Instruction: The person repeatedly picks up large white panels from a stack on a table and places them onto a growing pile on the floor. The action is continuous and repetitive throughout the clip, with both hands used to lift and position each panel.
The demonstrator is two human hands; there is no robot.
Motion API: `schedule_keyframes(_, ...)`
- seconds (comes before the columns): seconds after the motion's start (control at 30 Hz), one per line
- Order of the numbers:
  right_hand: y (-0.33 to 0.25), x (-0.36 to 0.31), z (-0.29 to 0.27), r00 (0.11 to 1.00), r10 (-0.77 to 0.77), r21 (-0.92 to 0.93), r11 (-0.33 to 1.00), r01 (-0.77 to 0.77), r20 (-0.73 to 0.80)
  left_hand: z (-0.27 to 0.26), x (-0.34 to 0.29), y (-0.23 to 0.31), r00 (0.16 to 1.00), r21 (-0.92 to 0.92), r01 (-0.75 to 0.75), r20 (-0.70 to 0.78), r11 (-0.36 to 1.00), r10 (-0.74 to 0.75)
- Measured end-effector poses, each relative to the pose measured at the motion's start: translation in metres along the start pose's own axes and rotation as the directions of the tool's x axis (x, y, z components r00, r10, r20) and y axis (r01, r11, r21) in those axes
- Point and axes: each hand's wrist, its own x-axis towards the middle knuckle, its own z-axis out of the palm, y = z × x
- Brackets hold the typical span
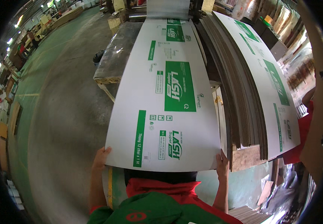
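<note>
A long white cardboard sheet (152,123) with green printing stretches away from me, its near edge at my waist. Its far end lies at a machine with a metal plate (168,9) and a roller (138,16). My left hand (101,156) grips the near left corner, thumb on top. At the near right corner, my right hand (222,164) is closed on the sheet's edge, its fingers partly hidden. Under the far half, the sheet rests over a worn table (118,46).
To the right rises a tall stack of brown cardboard (240,86), topped by a similar white printed sheet (264,71). Beside it a person's red sleeve (304,128) shows. More flat cardboard (249,215) lies low at the right. A dark bucket (99,56) stands left of the table.
</note>
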Motion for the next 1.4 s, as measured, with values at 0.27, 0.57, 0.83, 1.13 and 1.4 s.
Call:
schedule_keyframes(0.27,0.019,-0.033,-0.002,0.975,0.125,0.336,0.924,-0.182,0.185,0.007,-0.014,-0.030,0.976,0.136,-0.163,-0.124,0.977,0.180)
schedule_keyframes(0.57,-0.005,-0.085,-0.015,0.944,0.298,0.317,0.890,-0.328,0.138,0.008,-0.070,-0.003,0.951,0.298,-0.187,-0.183,0.936,0.248)
schedule_keyframes(0.83,-0.035,0.063,0.044,0.974,0.224,0.313,0.928,-0.204,-0.028,0.050,0.076,0.054,0.911,0.309,-0.226,-0.268,0.924,0.313)
schedule_keyframes(1.13,-0.008,0.211,0.086,0.996,-0.015,0.347,0.937,0.047,-0.093,0.092,0.211,0.083,0.899,0.259,-0.299,-0.245,0.918,0.362)
schedule_keyframes(1.4,-0.045,0.323,0.131,0.933,0.361,0.445,0.837,-0.317,-0.015,0.102,0.349,0.106,0.901,0.613,-0.186,-0.206,0.768,0.383)
